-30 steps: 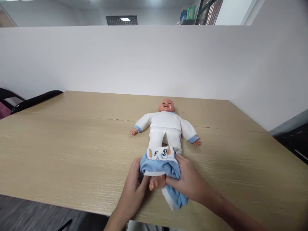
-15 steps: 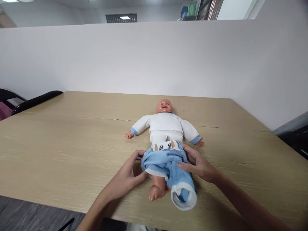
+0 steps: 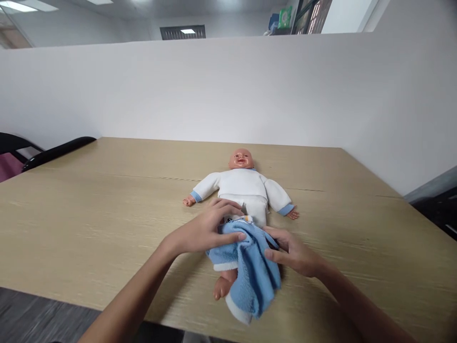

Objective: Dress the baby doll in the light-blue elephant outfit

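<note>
On its back, head away from me, lies a baby doll (image 3: 243,183) in a white top with blue cuffs. Blue fleece trousers (image 3: 255,267) with white leg cuffs are bunched over its lower body. One bare foot (image 3: 222,287) sticks out from the left trouser leg; the other foot is hidden under the cloth. My left hand (image 3: 210,226) reaches over the printed waistband, with its thumb pressed on the blue fabric and its fingers gripping the waist. At the right edge, my right hand (image 3: 293,252) pinches the trousers between thumb and fingers.
The doll rests on a wide wooden table (image 3: 107,214) with a white partition (image 3: 214,90) behind it. A black chair (image 3: 57,152) stands at the left edge, and another dark object (image 3: 437,205) is at the right.
My left hand has moved up from beside the trousers onto their waist. The loose right trouser leg has swung left and its cuff opening no longer faces me. My right hand stays at the right edge.
</note>
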Available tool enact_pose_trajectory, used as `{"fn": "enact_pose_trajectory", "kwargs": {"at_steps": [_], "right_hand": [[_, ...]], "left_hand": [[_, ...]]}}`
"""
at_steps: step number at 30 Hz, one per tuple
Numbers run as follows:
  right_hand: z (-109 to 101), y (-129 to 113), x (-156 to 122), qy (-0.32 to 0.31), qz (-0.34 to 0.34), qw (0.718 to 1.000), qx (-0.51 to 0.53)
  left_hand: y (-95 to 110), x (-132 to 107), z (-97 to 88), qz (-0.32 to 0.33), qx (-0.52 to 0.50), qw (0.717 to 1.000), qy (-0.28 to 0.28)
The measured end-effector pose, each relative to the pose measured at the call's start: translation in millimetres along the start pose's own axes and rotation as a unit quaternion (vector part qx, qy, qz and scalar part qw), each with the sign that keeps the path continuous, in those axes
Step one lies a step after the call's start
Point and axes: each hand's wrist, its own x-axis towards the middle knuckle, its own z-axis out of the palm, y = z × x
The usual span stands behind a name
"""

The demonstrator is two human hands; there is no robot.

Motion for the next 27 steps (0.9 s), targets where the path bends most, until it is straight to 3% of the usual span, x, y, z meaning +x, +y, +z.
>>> {"fn": "enact_pose_trajectory", "kwargs": {"at_steps": [2, 6, 8, 11, 14, 18, 20, 22, 24, 27], "right_hand": [[2.3, 2.7, -3.4, 0.031, 0.009, 0.999, 0.022], [7.4, 18.6, -2.0, 0.194, 0.025, 0.972, 0.13], [8.6, 24.1, 0.6, 0.233, 0.033, 0.958, 0.163], [7.2, 22.4, 2.7, 0.215, 0.04, 0.961, 0.168], [0.5, 11.6, 0.0, 0.177, 0.035, 0.973, 0.143], [-14.6, -3.6, -9.8, 0.03, 0.069, 0.993, 0.095], [-20.7, -7.1, -14.6, -0.029, 0.088, 0.992, 0.086], [-23.7, -6.7, -17.4, -0.004, 0.09, 0.99, 0.109], [-23.6, -3.6, -18.2, 0.076, 0.087, 0.981, 0.155], [-21.4, -0.9, -18.3, 0.13, 0.1, 0.967, 0.195]], "left_hand": [[3.4, 16.4, -5.4, 0.034, 0.043, 0.998, -0.036], [6.9, 41.8, -13.4, 0.031, 0.053, 0.994, -0.092], [6.0, 53.9, -15.0, 0.024, 0.032, 0.987, -0.157], [0.6, 70.8, -12.5, 0.032, -0.042, 0.966, -0.251], [-6.4, 81.0, -6.2, 0.039, -0.111, 0.96, -0.254], [-10.8, 83.8, 1.1, 0.035, -0.167, 0.956, -0.24], [-10.3, 84.4, 2.9, 0.016, -0.165, 0.947, -0.274], [-9.1, 85.9, 4.0, -0.005, -0.141, 0.927, -0.346], [-8.0, 87.7, 5.0, -0.009, -0.131, 0.903, -0.41], [-8.3, 89.2, 6.6, 0.007, -0.172, 0.89, -0.422]]}}
